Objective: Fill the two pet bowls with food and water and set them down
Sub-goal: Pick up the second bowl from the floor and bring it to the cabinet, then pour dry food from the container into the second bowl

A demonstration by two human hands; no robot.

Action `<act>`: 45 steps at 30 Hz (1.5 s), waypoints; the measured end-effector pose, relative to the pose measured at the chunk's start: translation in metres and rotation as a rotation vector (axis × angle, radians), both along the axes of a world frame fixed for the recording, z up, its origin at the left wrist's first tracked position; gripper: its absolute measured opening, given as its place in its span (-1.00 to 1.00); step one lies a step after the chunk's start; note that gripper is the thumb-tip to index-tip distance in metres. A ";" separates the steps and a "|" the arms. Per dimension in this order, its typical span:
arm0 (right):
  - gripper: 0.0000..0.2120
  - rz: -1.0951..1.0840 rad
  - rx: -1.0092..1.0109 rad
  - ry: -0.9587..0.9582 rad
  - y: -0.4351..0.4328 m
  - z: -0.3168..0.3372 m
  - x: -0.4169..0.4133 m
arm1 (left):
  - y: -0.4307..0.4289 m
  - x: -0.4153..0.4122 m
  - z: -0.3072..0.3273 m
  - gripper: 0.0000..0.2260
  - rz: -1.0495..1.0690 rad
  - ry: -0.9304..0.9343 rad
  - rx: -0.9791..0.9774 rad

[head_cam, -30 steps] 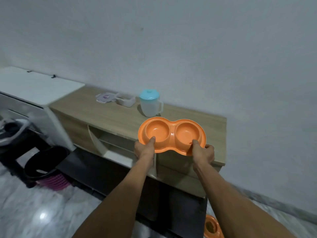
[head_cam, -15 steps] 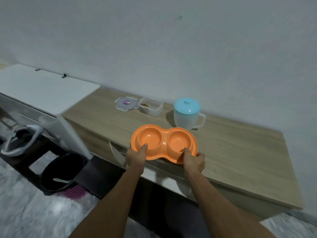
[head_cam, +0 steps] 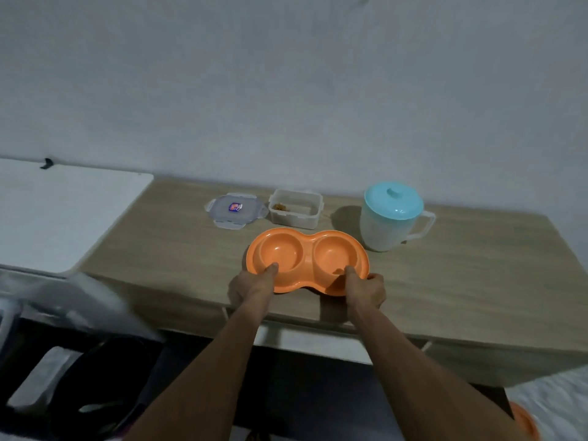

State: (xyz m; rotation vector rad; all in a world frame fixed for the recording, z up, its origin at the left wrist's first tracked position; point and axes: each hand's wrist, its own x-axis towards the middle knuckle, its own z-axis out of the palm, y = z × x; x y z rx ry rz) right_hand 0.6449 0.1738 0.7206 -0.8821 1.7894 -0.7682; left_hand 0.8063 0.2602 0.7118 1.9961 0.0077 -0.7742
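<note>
An orange double pet bowl (head_cam: 307,259) with two empty wells is held over the front part of the wooden cabinet top (head_cam: 461,281). My left hand (head_cam: 253,284) grips its near left rim, thumb inside the left well. My right hand (head_cam: 366,289) grips the near right rim, thumb on the right well. Behind the bowl stands a clear food container (head_cam: 296,208) with a little brown food in it, its lid (head_cam: 236,210) lying beside it on the left. A white jug with a light blue lid (head_cam: 393,216) stands to the right.
A white surface (head_cam: 63,214) adjoins the cabinet on the left. Dark bins and a frame (head_cam: 89,386) sit on the floor below it. Part of another orange object (head_cam: 525,421) shows on the floor at the bottom right. A grey wall rises behind the cabinet.
I have come closer to the cabinet, and both hands have carried the orange bowl forward and down over the cabinet top, in front of the food container and jug.
</note>
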 end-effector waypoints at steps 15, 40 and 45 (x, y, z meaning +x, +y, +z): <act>-0.45 -0.065 0.040 0.216 0.008 -0.016 0.039 | -0.008 0.055 -0.029 -0.24 -0.251 -0.019 0.058; -0.59 0.256 -0.018 0.014 -0.125 0.002 0.142 | 0.022 0.076 -0.021 0.04 -0.897 -0.728 0.291; -0.70 0.244 -0.038 -0.211 -0.109 0.017 0.133 | 0.022 0.077 -0.017 0.03 -0.931 -0.728 0.288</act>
